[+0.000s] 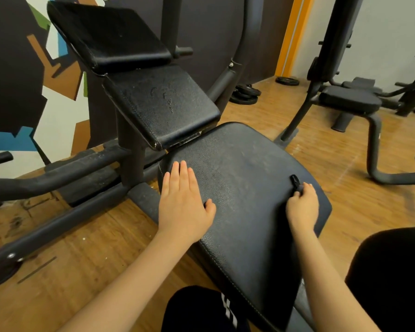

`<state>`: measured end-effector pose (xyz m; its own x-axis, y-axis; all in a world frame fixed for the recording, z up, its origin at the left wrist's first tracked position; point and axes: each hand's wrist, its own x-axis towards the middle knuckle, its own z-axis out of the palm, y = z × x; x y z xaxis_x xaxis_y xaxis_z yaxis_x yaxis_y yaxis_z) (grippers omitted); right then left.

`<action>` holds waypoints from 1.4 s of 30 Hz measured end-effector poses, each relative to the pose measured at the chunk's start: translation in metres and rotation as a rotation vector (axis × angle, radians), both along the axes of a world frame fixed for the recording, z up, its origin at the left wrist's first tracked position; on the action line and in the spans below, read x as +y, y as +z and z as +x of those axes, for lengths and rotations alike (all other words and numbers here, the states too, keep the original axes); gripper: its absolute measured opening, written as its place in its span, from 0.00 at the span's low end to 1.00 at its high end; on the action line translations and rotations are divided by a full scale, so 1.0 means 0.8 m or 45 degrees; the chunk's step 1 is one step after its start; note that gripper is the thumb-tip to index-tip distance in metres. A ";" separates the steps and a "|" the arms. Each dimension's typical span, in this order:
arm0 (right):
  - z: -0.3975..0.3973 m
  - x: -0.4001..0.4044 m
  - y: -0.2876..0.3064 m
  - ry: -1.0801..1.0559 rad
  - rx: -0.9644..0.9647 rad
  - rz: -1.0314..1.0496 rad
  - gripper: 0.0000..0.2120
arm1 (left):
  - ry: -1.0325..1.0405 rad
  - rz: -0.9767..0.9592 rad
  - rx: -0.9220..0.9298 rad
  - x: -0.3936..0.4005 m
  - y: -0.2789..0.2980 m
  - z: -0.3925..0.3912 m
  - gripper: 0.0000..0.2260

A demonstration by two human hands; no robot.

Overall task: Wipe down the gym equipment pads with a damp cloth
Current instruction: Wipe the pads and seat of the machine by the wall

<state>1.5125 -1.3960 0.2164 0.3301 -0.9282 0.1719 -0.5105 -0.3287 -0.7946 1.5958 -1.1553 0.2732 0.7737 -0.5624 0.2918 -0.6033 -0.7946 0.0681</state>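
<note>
Resting flat at the left, the left hand (183, 207) lies palm-down with fingers spread and straight on the near-left part of the seat pad (244, 188), gripping nothing. That pad sits centre frame, its long axis running from the person's knees up and away toward the two back pads (161, 104), which climb leftward against the painted wall (22, 80). Its skin looks like grained vinyl over foam: soft under pressure, fixed to a heavy frame, likely slick once wet, so it wants pressing strokes, not lifting. Further right, the right hand (302, 207) is curled shut on a small black object (295, 183) at the pad's right edge; what it is I cannot tell. No cloth shows anywhere, damp or otherwise.
</note>
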 end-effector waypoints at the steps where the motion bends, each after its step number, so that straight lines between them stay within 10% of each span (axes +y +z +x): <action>1: 0.009 0.009 0.002 0.052 -0.011 -0.039 0.19 | -0.002 -0.004 -0.004 0.000 -0.001 0.000 0.37; 6: 0.008 0.055 -0.004 0.428 -0.002 -0.233 0.21 | -0.018 -0.017 -0.019 0.001 0.000 -0.001 0.36; 17: -0.006 -0.013 -0.003 -0.272 -0.042 0.247 0.11 | -0.025 -0.014 -0.004 0.003 0.002 -0.003 0.36; 25: 0.028 0.029 0.003 0.334 0.046 -0.195 0.21 | -0.033 -0.041 -0.031 0.002 -0.002 -0.001 0.35; 34: 0.002 -0.042 -0.023 -0.253 0.066 0.120 0.10 | 0.022 -0.004 -0.096 -0.013 -0.006 -0.003 0.35; 42: 0.111 0.003 0.048 0.452 0.184 -0.320 0.21 | 0.052 0.016 -0.130 -0.013 -0.014 0.002 0.35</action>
<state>1.6011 -1.3933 0.2550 0.6574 -0.6888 0.3057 -0.4313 -0.6766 -0.5969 1.5971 -1.1658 0.2622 0.7628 -0.5351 0.3631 -0.5737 -0.8191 -0.0019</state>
